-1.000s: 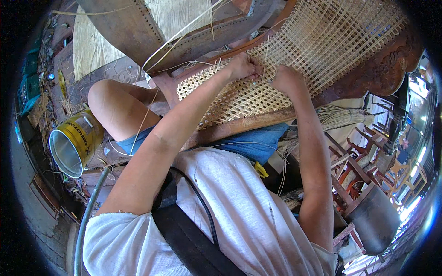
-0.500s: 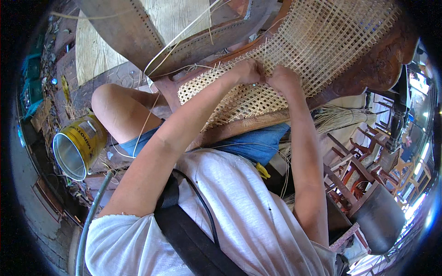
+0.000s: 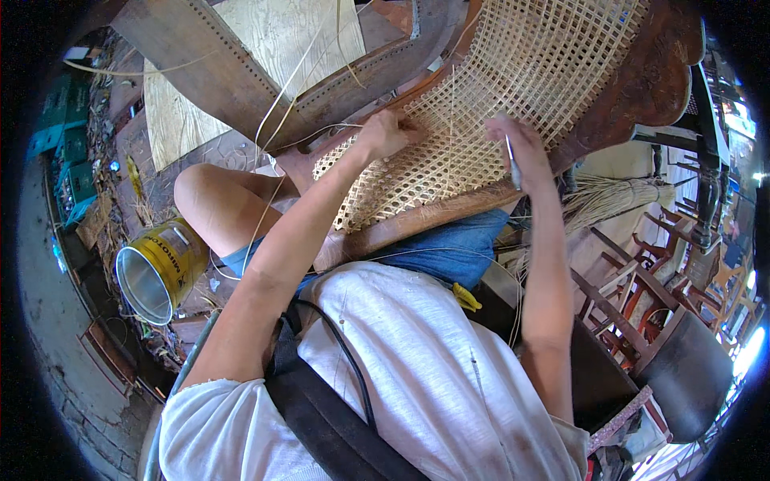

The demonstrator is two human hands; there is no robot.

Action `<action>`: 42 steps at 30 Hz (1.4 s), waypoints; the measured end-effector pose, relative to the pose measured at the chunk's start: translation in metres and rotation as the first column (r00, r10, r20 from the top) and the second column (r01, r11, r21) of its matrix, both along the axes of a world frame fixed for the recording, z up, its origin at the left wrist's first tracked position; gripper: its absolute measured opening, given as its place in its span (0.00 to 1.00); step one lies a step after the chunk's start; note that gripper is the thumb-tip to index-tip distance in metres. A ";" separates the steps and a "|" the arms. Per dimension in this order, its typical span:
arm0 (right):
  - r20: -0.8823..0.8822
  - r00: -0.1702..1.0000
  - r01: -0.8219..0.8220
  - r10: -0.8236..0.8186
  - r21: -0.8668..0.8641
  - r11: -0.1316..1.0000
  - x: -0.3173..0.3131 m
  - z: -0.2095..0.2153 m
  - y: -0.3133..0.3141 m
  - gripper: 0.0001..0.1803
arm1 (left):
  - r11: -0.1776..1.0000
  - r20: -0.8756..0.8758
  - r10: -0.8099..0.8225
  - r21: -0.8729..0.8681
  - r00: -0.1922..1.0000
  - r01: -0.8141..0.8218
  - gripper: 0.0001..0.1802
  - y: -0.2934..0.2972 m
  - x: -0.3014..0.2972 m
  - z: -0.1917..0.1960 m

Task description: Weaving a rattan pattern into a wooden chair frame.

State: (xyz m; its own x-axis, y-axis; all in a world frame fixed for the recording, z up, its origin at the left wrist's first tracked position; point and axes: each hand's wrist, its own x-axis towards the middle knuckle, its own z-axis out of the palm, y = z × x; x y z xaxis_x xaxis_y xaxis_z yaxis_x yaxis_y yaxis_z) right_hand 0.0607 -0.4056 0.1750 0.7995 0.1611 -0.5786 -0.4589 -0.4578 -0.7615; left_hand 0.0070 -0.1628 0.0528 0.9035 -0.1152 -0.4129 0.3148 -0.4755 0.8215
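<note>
Landmark: the pale, open-mesh woven cane panel [image 3: 489,88] set in a brown carved wooden chair frame [image 3: 437,212]. The panel lies tilted across the person's lap; the frame's near rail rests against the blue shorts [image 3: 449,252].

Change in hand position: half a second ago both hands met over the middle of the panel. They are now well apart.

Left hand [image 3: 387,135]: has shifted toward the panel's far left edge, beside the frame. Its fingers point inward over the weave and are blurred; whether they pinch a strand cannot be told.

Right hand [image 3: 517,144]: has drawn toward the panel's right side. It is curled on a slim, pale metallic tool [image 3: 512,164], which points back toward the near rail. The fingertips are blurred.

Condition of the panel: a thin, straight, light cane strand [image 3: 451,104] stands out against the mesh between the hands. The mesh is filled along most of its visible area.

Meaning for the work: the separation suggests a break between two weaving actions at the centre. The tool appears clear of the mesh, so no strand seems to be under it at this instant.

Surroundings: long, loose, pale cane strands [image 3: 277,120] hang beyond the panel's left end; a yellow cylindrical metal bucket [image 3: 175,260] lies further left.
</note>
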 end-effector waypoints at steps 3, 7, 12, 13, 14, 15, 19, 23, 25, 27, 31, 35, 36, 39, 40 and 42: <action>0.234 0.949 -0.180 0.210 -0.144 0.973 -0.007 -0.033 0.014 0.19 | 0.992 -0.016 0.113 -0.059 0.993 -0.114 0.16 -0.016 -0.006 0.014; 0.263 0.807 -0.396 0.528 -0.422 0.815 0.003 -0.040 0.033 0.14 | 0.988 0.052 0.157 -0.001 0.986 -0.157 0.13 -0.028 -0.010 0.005; 0.179 0.560 -0.386 0.809 -0.808 0.446 0.015 -0.020 -0.036 0.16 | 0.989 0.214 0.095 0.094 0.972 -0.117 0.14 -0.026 -0.013 -0.008; 0.212 0.440 -0.368 0.873 -0.844 0.390 0.023 -0.012 -0.064 0.17 | 0.995 0.169 0.053 0.073 0.984 -0.066 0.14 -0.028 -0.010 0.001; 0.063 0.777 -0.335 0.626 -0.801 0.496 0.026 0.017 -0.047 0.18 | 0.997 0.114 0.025 0.066 0.993 -0.032 0.13 -0.022 -0.013 0.003; 0.056 0.754 -0.335 0.654 -0.823 0.458 0.022 0.021 -0.048 0.18 | 0.997 0.115 0.033 0.059 0.993 -0.040 0.13 -0.021 -0.013 0.000; 0.391 0.584 -0.202 0.712 -0.779 0.593 0.026 0.005 -0.071 0.15 | 0.965 0.188 -0.218 0.190 0.958 0.182 0.15 -0.025 0.004 0.022; 0.255 0.949 -0.159 0.184 -0.117 0.980 0.024 0.061 -0.015 0.11 | 0.962 0.187 -0.046 -0.257 0.981 0.094 0.18 -0.075 0.030 0.049; 0.270 0.947 -0.149 0.175 -0.114 0.982 0.019 0.064 0.010 0.11 | 0.846 0.133 0.112 -0.532 0.985 -0.024 0.20 -0.083 0.041 0.056; 0.246 0.947 -0.172 0.205 -0.148 0.974 0.026 0.059 0.004 0.16 | 0.616 0.088 0.144 -0.787 0.986 -0.020 0.24 -0.080 0.045 0.064; -0.052 0.839 -0.418 0.542 -0.698 0.581 0.021 0.016 0.000 0.19 | 0.844 -0.006 0.233 -0.496 0.973 -0.205 0.20 -0.045 0.031 0.059; -0.294 0.630 -0.573 0.719 -0.801 0.175 0.008 0.001 0.040 0.15 | 0.959 0.127 0.089 -0.279 0.988 -0.051 0.14 -0.046 0.026 -0.016; -0.302 0.629 -0.577 0.716 -0.799 0.170 0.008 0.004 0.047 0.15 | 0.957 0.251 0.121 -0.286 0.960 -0.046 0.12 -0.047 0.024 -0.019; -0.347 0.645 -0.548 0.681 -0.831 0.096 0.013 0.003 0.057 0.15 | 0.916 0.073 0.101 -0.396 0.992 -0.064 0.20 -0.047 0.030 -0.027; -0.374 0.636 -0.566 0.675 -0.821 0.079 0.016 0.000 0.059 0.15 | 0.914 0.072 0.101 -0.400 0.992 -0.064 0.20 -0.048 0.031 -0.035; -0.402 0.625 -0.585 0.669 -0.809 0.060 0.019 -0.003 0.062 0.15 | 0.871 0.110 0.138 -0.486 0.984 -0.067 0.14 -0.048 0.029 -0.045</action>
